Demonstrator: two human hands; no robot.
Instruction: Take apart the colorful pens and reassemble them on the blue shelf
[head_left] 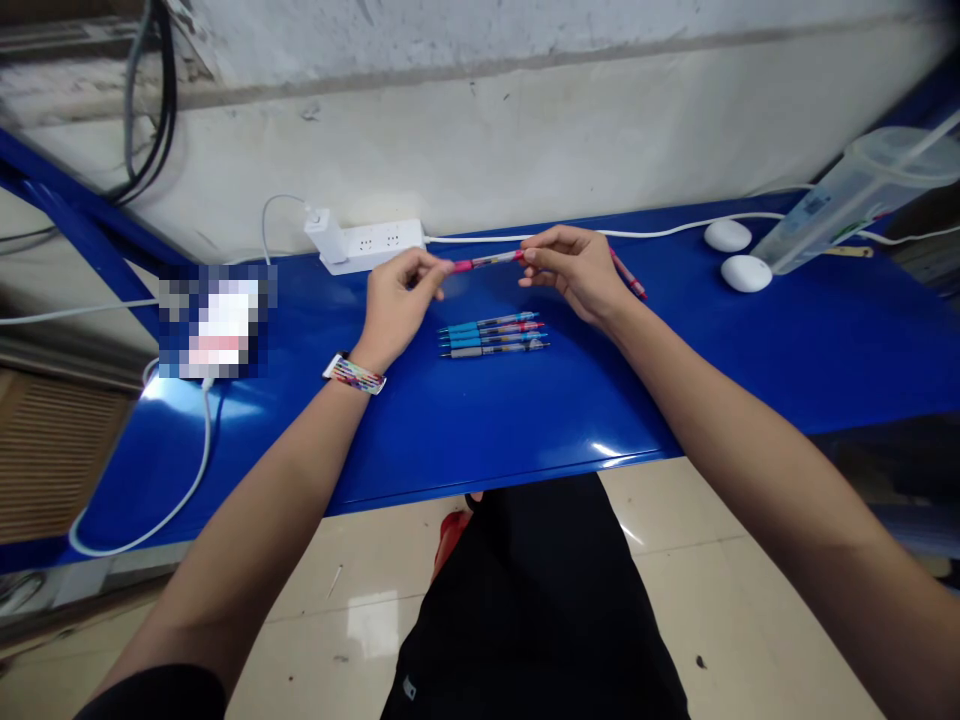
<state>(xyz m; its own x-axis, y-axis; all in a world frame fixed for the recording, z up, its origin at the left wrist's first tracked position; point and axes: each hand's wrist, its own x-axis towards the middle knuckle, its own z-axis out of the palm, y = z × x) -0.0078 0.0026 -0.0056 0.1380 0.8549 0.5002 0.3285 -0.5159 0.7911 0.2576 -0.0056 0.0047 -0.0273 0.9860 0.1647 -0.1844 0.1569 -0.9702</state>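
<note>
A pink pen (491,260) is stretched level between my two hands, above the blue shelf. My left hand (399,298) pinches its left end, and my right hand (574,268) pinches the right end. Just below lies a row of several pens (495,335), side by side; blue, red and grey grips show among them. To the right of my right hand, partly hidden behind it, a red pen (628,275) rests at a slant. Whether more than one pen lies there I cannot tell.
A white power strip (375,245) with a plugged-in charger (324,235) stands against the wall. A blurred-out device (221,325) lies left with a white cable. Two white rounded objects (739,255) and a tilted clear plastic container (832,205) are at the right.
</note>
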